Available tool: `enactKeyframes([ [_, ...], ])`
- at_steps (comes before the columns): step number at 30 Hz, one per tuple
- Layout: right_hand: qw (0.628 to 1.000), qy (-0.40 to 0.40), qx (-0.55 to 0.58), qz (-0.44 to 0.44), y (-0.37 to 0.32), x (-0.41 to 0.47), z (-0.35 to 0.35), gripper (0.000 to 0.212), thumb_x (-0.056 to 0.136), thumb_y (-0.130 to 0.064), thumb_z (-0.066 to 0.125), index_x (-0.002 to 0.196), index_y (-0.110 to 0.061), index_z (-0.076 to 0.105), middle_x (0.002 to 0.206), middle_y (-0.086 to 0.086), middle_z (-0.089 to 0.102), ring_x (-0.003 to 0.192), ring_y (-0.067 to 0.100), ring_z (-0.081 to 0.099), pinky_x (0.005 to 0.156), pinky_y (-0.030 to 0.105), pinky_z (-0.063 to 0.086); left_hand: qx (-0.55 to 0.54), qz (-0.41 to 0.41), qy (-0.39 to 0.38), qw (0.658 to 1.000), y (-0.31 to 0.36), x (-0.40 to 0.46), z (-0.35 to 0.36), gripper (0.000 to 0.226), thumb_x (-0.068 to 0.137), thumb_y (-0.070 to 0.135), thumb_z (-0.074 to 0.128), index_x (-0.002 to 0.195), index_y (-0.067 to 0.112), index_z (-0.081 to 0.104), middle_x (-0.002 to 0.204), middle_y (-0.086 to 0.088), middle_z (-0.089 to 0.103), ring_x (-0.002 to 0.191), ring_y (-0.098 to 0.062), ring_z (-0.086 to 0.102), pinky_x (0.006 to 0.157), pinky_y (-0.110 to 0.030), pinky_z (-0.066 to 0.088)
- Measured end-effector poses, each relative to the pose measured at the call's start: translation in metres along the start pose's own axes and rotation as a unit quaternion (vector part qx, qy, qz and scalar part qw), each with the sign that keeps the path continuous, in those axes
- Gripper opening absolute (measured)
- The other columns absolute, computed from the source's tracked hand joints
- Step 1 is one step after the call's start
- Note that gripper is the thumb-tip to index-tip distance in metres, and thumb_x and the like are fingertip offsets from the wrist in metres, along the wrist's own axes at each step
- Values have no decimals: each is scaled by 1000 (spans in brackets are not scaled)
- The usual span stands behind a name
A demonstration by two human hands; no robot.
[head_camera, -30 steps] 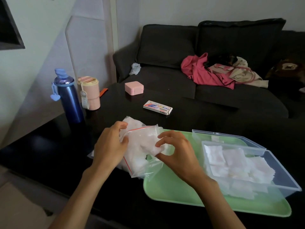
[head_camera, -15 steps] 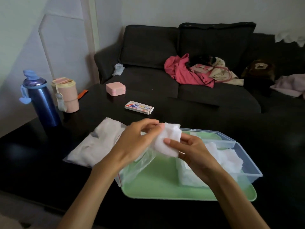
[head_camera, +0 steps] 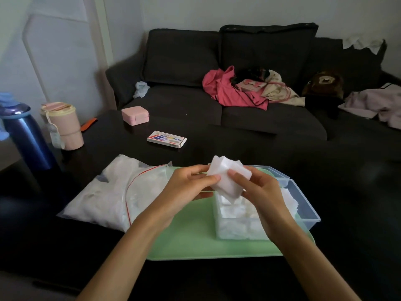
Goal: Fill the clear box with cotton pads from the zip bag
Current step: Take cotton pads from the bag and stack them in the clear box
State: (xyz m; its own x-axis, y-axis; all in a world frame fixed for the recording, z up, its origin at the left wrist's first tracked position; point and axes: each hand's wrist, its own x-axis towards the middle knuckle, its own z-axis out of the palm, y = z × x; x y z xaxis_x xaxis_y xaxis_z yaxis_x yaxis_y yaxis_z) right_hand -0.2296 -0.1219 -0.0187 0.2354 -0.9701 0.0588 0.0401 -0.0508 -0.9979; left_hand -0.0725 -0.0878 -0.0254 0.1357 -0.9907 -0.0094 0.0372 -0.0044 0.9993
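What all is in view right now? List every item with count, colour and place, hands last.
stack of cotton pads: one stack, white, held over the clear box
clear box: one, part-filled with pads, on the tray
clear lid: one, behind the box
tray: one, green, on the table
zip bag: one, clear, red seal, left of the tray
table: one, black
card packet: one, white, mid-table
small case: one, pink, far edge
cup: one, pink, left
bottle: one, blue, far left
sofa: one, dark, holding clothes
left hand: pinches the stack
right hand: pinches the stack
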Motion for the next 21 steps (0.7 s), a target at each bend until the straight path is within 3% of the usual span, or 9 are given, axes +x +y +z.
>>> enactKeyframes([
  [4,995,11,-83,-54,2,2,-3,20,78,-12,74,94,-23,68,90,-1,71,80,14,66,66,20,53,11,11,9,1000,-4,3,6,19,88,28,64,75,33,77,83,7,75,81,-6,70,70,-20,56],
  [7,997,-34,-15,63,3,3,-8,23,81,-22,71,102,-12,69,90,-1,71,81,11,67,72,21,54,-13,42,40,998,-6,5,11,14,91,24,60,87,22,74,79,8,74,79,-3,69,68,-16,54],
  [9,994,-51,34,93,4,2,-12,21,83,-23,67,99,-9,70,88,0,72,79,8,66,73,21,54,1,58,34,998,-6,6,15,13,90,26,61,93,21,72,82,8,74,81,-2,69,72,-19,56],
  [13,1000,-1,9,26,2,3,-22,17,81,-16,69,98,-14,71,94,5,74,91,18,68,81,27,53,32,75,13,997,-3,11,23,11,88,23,64,97,24,70,91,5,74,89,-6,69,79,-24,55],
  [18,998,12,-59,-35,-9,6,-41,18,83,-33,64,98,-27,72,96,-7,72,88,5,67,69,18,53,69,92,-22,993,-1,19,26,13,88,17,64,94,28,68,91,6,73,82,-4,69,73,-23,55],
  [21,992,43,-107,-57,-8,9,-47,6,82,-28,69,85,-29,74,83,-12,73,76,-3,65,60,10,48,106,79,-54,990,-2,22,28,14,89,19,63,96,30,67,94,9,72,84,-3,68,73,-24,55],
])
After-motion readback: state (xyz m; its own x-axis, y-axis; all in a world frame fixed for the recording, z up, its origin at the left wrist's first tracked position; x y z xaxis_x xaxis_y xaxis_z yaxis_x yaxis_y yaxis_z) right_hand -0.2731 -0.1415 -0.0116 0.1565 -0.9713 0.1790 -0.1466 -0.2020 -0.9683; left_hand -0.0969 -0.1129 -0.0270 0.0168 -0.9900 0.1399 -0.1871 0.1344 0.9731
